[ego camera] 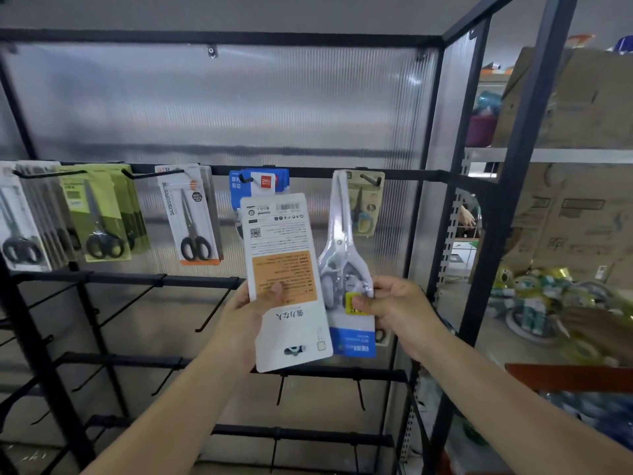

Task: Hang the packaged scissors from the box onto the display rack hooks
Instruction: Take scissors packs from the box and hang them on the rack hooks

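Our left hand (255,303) pinches a white packet (287,279) back-side toward us; our right hand (394,303) grips a clear-fronted scissors pack (344,269), upside down. Both sit just before the display rack (219,39), under its filled top hooks (370,180). Lower hooks (212,313) stand bare. Cardboard boxes (565,97) crowd shelves at right.
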